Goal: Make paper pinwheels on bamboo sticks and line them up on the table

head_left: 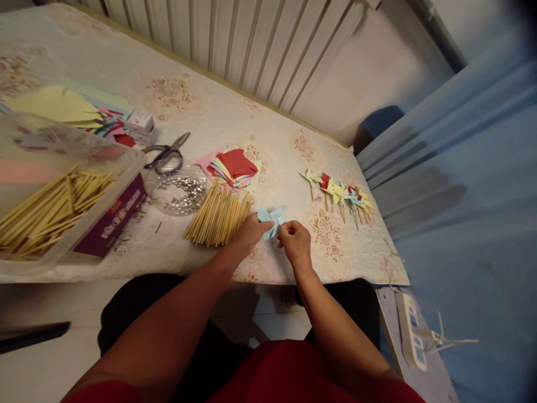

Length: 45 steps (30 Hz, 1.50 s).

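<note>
A light blue paper pinwheel [272, 217], cut and partly folded, is held between my two hands above the table's front part. My left hand [250, 230] is closed on its left side, the thumb lying over the paper. At its right edge my right hand [296, 239] pinches the paper with curled fingers; whether a small pin is also there I cannot tell. Just left of my left hand lies a bundle of thin wooden sticks [218, 215]. Behind the sticks is a stack of cut coloured paper [234, 168], red on top.
Several finished pinwheels on sticks [339, 195] lie at the right. Leftward are a round clear dish of metal pins [178, 193], scissors [168, 154], a plastic bin of sticks [126, 179], small boxes [141, 124] and paper sheets [54, 106]. A power strip [411, 330] sits lower right.
</note>
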Available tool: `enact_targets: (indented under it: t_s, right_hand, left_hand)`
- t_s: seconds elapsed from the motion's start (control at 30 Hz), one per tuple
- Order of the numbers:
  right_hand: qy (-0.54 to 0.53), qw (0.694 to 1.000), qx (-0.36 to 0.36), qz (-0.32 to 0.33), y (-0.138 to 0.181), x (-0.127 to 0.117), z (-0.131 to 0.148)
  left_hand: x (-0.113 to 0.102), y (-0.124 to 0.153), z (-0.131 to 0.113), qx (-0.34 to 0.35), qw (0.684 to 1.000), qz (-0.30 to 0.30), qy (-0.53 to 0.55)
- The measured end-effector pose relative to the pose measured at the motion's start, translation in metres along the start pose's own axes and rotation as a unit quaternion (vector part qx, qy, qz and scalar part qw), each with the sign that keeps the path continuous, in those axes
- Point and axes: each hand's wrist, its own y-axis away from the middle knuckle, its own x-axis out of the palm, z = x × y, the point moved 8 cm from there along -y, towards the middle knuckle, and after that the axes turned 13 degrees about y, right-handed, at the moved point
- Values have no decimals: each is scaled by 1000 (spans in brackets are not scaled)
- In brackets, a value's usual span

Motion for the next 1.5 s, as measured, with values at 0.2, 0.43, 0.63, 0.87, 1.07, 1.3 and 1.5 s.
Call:
enact_targets:
  t_s: [0.2,0.43,0.63,0.87,1.07,1.3,1.5]
  right_hand:
    - [-8,1000,1,16,-1,4,-2]
    - [-22,999,-15,43,-4,7,-4]
    - [-13,999,-6,47,-5,7,-3]
    - [-12,999,-3,48,-5,8,-3]
    - [-11,999,3,46,-5,8,-3]
    - [-15,1000,-4,13,-2,-3,-3]
    - [-9,997,3,-77,-20,-44,-14]
  left_hand:
    - [1,2,-2,-8,1000,-5,3]
    - [-1,2,0,-13,1000,-7,-9]
    - [-1,1,1,-12,1000,3,-21]
    - [-2,0,0,-18,999,-5,-27]
    - [-3,1,1,-15,999,-8,-38]
    - [-1,2,-3,-7,999,0,-49]
    - [4,1,-1,-10,999,35,-23]
